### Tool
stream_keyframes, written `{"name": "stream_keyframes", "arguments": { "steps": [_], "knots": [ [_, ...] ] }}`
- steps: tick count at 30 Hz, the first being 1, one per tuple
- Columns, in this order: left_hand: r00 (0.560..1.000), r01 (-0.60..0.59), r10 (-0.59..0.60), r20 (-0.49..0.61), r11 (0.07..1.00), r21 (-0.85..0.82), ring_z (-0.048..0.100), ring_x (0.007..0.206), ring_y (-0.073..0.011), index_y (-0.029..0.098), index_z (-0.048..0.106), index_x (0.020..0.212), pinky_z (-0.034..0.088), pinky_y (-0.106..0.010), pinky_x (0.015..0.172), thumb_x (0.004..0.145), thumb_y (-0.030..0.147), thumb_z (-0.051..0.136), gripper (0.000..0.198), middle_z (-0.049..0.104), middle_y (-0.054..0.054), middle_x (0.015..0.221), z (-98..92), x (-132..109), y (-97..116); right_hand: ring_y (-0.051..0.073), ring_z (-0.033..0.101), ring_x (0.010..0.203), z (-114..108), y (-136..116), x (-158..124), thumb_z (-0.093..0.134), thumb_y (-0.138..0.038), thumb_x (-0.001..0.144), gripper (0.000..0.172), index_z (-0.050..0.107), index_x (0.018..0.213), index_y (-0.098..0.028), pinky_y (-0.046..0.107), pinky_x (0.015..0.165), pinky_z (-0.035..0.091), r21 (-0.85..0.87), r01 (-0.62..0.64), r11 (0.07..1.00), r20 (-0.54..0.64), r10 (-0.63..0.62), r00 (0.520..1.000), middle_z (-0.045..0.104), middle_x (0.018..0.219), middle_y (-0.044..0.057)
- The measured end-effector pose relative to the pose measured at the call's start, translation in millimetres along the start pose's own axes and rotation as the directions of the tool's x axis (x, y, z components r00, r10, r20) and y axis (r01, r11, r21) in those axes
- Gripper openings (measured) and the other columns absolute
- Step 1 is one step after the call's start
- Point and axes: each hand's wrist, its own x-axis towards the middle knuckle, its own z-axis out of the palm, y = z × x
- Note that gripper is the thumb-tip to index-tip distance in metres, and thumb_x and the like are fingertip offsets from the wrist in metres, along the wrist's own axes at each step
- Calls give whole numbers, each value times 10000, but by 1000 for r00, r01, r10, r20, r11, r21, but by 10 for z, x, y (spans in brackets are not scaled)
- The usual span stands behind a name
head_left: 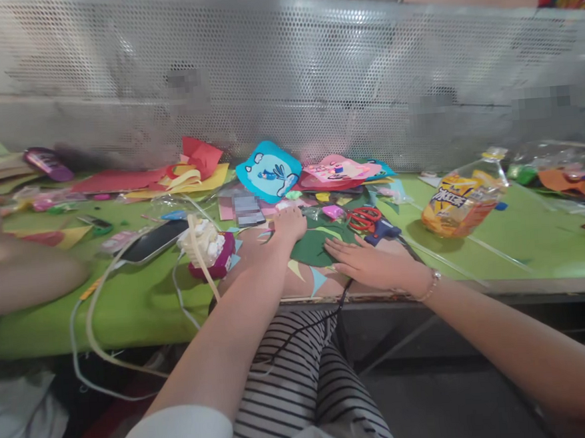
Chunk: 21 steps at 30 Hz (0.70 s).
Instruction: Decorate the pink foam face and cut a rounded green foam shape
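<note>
A dark green paper cutout with a lighter green strip lies in front of me on a board with pale triangle shapes. My left hand is at its upper left edge, fingers curled and closed; whatever is under them is hidden. Stretched flat, the fingers of my right hand rest on the cutout's right side. Just beyond that hand are red-handled scissors and a dark blue tool, probably a glue gun. A small pink packet lies behind the cutout.
Blue paper art and pink paper art lean near the perforated metal panel. A plastic bottle with an orange label stands right. Leftward are a phone, cables, a magenta-based object and another person's arm.
</note>
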Motion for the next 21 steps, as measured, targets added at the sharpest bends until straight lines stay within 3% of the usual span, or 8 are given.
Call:
{"name": "stream_keyframes", "arguments": {
  "steps": [8,11,14,17,21],
  "knots": [
    [1000,2,-2,11,1000,8,439,1217,-312,90,455,1273,343,-442,980,908,359,290,482,500,-183,1304,-21,-4,-9,268,208,1388,-26,31,277,169,-404,972,572,313,1417,-75,558,1084,203,17,-15,1000,55,14,998,261,1483,185],
    [1000,2,-2,30,1000,4,441,1219,-315,90,447,1282,342,-449,983,908,367,293,491,495,-187,1310,-30,-1,-8,247,244,1379,0,139,217,190,-393,970,545,300,1431,-123,535,1097,209,40,48,998,28,-49,998,282,1483,146],
    [1000,2,-2,21,1000,3,432,1226,-323,87,443,1287,338,-462,987,905,369,301,495,488,-193,1316,-20,8,-8,245,293,1361,-6,297,156,285,-379,948,553,273,1449,-145,489,1103,262,97,8,995,-10,-7,1000,287,1486,110],
    [1000,-5,5,23,1000,-7,426,1230,-327,84,451,1279,342,-467,985,902,368,305,494,491,-196,1310,-9,14,-10,248,384,1313,-42,444,206,364,-274,910,472,457,1358,-157,455,1096,301,102,-5,995,-69,12,998,402,1428,88],
    [1000,-7,7,16,1000,-6,442,1216,-323,78,450,1279,351,-464,977,900,360,302,494,493,-199,1308,-10,13,-14,258,568,1133,-77,553,347,501,-278,844,313,695,1080,-208,412,1018,412,151,-28,988,-103,43,994,606,1239,47]
  ]
}}
